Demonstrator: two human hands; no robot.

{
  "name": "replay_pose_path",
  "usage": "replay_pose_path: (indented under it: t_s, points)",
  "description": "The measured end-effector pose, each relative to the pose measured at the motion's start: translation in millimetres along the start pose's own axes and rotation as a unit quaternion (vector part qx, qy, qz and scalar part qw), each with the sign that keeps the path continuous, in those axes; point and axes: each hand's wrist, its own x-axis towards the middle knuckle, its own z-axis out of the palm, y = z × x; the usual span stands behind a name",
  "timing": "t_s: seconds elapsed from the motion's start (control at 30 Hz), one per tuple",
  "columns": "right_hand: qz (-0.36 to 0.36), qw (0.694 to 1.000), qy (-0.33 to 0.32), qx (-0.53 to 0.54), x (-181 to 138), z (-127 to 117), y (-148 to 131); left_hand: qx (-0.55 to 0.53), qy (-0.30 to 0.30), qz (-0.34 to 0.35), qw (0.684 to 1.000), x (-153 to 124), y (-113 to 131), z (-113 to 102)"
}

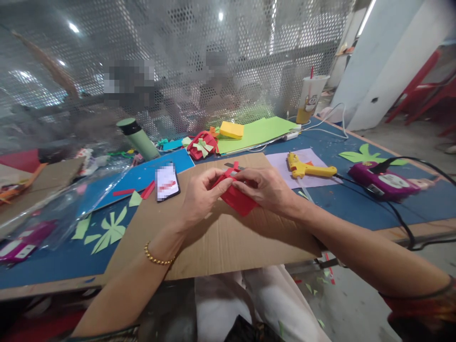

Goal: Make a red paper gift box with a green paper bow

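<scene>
Both my hands meet over a brown cardboard sheet [221, 242] and pinch a folded piece of red paper [238, 199]. My left hand [199, 195] closes its thumb and fingers on the piece's left edge. My right hand [265, 189] grips its top and right side, fingers curled over it. A gold bead bracelet [156, 257] circles my left wrist. A small strip of the red paper sticks up between my fingertips.
A phone [166, 181] lies left of my hands. A yellow glue gun [308, 167] rests on lilac paper, with a purple glue gun [383, 181] and its black cable further right. Green paper cutouts [109, 230], a green bottle [138, 137], green sheets [260, 130] and a drink cup [310, 99] surround them.
</scene>
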Motion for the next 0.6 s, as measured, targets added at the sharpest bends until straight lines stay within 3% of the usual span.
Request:
replay_pose_path:
  t_s: [0.2, 0.33, 0.53, 0.6]
  points:
    - [0.004, 0.999, -0.007, -0.031, 1, 0, -1, -0.041, -0.025, -0.041, 0.998, 0, -1, 2]
    - [0.012, 0.999, -0.004, -0.033, 0, -1, -3, -0.035, -0.013, -0.032, 0.999, 3, 1, 0]
    - [-0.008, 0.990, 0.140, -0.028, 2, -25, -6, -0.072, 0.071, -0.003, 0.995, 17, -1, -15]
    - [-0.003, 0.987, 0.157, -0.018, 4, -33, -5, -0.090, 0.088, 0.002, 0.992, 21, -4, -20]
